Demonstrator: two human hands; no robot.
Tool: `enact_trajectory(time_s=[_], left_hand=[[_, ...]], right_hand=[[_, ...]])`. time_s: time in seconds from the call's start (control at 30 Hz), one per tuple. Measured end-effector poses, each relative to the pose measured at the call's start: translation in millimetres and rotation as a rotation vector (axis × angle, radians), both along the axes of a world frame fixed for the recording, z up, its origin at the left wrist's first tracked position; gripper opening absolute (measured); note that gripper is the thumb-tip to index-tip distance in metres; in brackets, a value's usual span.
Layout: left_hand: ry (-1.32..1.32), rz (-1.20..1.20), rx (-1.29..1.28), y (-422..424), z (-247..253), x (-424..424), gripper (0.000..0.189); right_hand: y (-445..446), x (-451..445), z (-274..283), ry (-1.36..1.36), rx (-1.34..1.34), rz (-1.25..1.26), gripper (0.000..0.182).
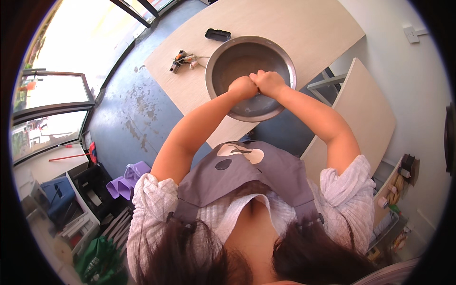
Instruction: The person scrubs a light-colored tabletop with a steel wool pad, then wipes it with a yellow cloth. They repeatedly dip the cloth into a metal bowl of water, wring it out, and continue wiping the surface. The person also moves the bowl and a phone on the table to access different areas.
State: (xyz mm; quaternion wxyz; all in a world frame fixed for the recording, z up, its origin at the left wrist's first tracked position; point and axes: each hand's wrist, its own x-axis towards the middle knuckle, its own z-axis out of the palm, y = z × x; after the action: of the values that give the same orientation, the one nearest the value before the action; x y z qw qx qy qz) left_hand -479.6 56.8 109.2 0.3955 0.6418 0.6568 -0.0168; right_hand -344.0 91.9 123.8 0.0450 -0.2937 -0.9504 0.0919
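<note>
A round metal basin (250,117) stands on a light wooden table (306,21), its near rim jutting past the table's edge. Both of my hands are over the basin, close together with the fingers curled. My left hand (243,87) touches my right hand (269,83) near the basin's middle. Whether anything is pinched between them is hidden by the fingers. The basin's inside looks wet, with small pale specks. Left of the basin lies a tied bundle of dark tool parts and cord (181,61). Behind the rim sits a small open black case (217,34).
A second light board or tabletop (370,107) stands to the right, near the wall. Purple rain boots (124,185) and black crates (93,194) are on the floor at left. A glass door (53,89) stands at far left. A shelf (386,192) holds supplies at right.
</note>
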Motion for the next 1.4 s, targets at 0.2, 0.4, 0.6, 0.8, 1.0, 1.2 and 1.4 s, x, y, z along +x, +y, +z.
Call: enact_trajectory(time_s=[0.2,0.4,0.6,0.8,1.0,1.2,1.4], left_hand=[[0.16,0.095,0.007,-4,41,2,0.028],[0.266,-0.125,0.147,-3,32,-6,0.021],[0.359,-0.328,0.237,3,34,-7,0.019],[0.313,-0.45,0.342,-1,45,-25,0.018],[0.242,-0.383,0.55,-2,31,-20,0.02],[0.127,0.255,0.141,-7,7,-27,0.02],[-0.95,0.526,-0.066,-21,43,-35,0.021]], right_hand=[[-3,-15,23,-0.171,-0.283,-0.174,0.014],[-4,-18,19,-0.162,-0.459,-0.275,0.025],[-4,-14,12,0.035,-0.702,-0.329,0.025],[-11,-25,25,0.058,-1.089,-0.481,0.016],[-7,-8,13,0.26,-1.711,-0.602,0.017],[-8,-10,25,0.569,-1.527,-0.833,0.034],[15,22,34,0.513,-1.48,-0.456,0.021]])
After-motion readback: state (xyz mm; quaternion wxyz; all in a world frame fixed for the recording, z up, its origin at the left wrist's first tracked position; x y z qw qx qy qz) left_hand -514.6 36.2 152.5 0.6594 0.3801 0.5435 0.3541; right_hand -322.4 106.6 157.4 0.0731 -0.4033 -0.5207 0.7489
